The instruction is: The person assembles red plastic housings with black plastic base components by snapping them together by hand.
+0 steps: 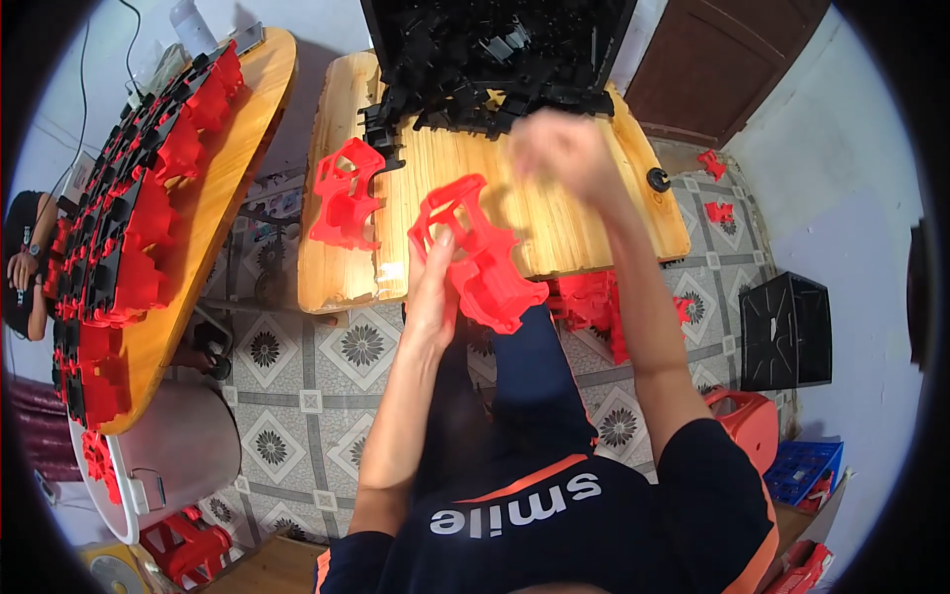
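My left hand (432, 287) is closed round one side of a red plastic frame (500, 285), with the thumb laid along its rim. The frame is tilted, with open cut-outs at its upper end and a hollow box shape at its lower end. My right hand (562, 148) is over the far right part of the wooden table (435, 158), smeared by motion, so its fingers and anything in them do not show. Small black plastic parts (505, 114) lie nearest to it. A second red frame (346, 198) rests on the table's left side.
A large black bin (505, 40) of black parts stands at the table's far edge. On the left, another table (267, 74) carries rows of red frames with black parts (139, 188). A black crate (787, 332) stands at right. More red pieces (594, 302) lie below the table edge.
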A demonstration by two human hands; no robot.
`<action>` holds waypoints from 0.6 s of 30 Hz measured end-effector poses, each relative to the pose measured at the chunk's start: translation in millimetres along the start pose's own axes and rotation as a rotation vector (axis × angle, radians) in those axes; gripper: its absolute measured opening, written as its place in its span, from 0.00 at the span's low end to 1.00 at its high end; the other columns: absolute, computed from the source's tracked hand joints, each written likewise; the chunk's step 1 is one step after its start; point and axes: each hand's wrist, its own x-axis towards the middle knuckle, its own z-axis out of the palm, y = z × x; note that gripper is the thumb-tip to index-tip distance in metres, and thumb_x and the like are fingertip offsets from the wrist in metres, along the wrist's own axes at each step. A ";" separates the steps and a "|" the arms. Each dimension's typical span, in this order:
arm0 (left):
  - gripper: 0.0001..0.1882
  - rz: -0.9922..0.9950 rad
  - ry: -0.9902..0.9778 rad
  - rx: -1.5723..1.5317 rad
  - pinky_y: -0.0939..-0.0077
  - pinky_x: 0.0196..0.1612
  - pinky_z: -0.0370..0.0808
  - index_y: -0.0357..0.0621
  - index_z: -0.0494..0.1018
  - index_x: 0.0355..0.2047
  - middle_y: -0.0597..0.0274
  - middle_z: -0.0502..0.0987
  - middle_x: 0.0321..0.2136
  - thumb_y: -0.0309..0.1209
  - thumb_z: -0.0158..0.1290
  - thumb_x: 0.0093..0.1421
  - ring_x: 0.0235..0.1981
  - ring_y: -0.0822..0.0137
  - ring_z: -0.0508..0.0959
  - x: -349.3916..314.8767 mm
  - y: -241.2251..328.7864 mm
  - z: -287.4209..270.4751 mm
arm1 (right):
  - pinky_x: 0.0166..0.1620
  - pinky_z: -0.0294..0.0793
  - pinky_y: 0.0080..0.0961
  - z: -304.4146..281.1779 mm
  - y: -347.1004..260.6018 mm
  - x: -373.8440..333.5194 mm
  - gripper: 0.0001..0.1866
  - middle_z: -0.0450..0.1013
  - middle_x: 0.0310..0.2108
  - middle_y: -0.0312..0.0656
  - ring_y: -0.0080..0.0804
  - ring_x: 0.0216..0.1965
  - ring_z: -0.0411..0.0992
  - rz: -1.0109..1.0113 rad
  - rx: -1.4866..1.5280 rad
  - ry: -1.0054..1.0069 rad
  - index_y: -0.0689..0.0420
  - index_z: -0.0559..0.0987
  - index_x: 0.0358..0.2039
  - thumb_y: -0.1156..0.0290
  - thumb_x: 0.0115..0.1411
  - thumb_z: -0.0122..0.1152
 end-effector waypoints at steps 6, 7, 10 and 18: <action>0.30 0.000 -0.016 -0.137 0.57 0.57 0.72 0.50 0.55 0.64 0.55 0.66 0.57 0.40 0.52 0.66 0.57 0.58 0.70 -13.6 -10.6 1.1 | 0.50 0.72 0.35 -91.7 100.9 139.6 0.10 0.75 0.47 0.42 0.44 0.51 0.69 -0.285 -1.283 0.207 0.55 0.82 0.42 0.74 0.60 0.57; 0.30 0.000 -0.003 -0.174 0.56 0.55 0.74 0.52 0.55 0.63 0.54 0.66 0.56 0.42 0.52 0.66 0.56 0.57 0.71 -15.2 -9.2 1.7 | 0.52 0.71 0.36 -95.3 102.1 142.3 0.10 0.74 0.47 0.42 0.43 0.53 0.67 -0.061 -1.369 -0.049 0.55 0.82 0.41 0.75 0.59 0.58; 0.30 0.023 0.068 -0.230 0.55 0.55 0.75 0.54 0.54 0.63 0.55 0.66 0.55 0.45 0.51 0.66 0.55 0.57 0.72 -15.6 -4.3 -2.9 | 0.51 0.72 0.35 -97.6 98.1 135.1 0.11 0.75 0.44 0.41 0.43 0.50 0.69 -0.167 -1.359 -0.027 0.55 0.82 0.41 0.76 0.56 0.61; 0.29 0.192 0.110 -0.197 0.51 0.56 0.74 0.56 0.53 0.65 0.53 0.71 0.52 0.47 0.44 0.68 0.55 0.55 0.72 2.8 -2.8 -10.7 | 0.29 0.68 0.17 11.0 -16.2 -50.4 0.09 0.72 0.27 0.35 0.20 0.25 0.69 -0.364 -0.610 0.317 0.59 0.81 0.33 0.72 0.52 0.69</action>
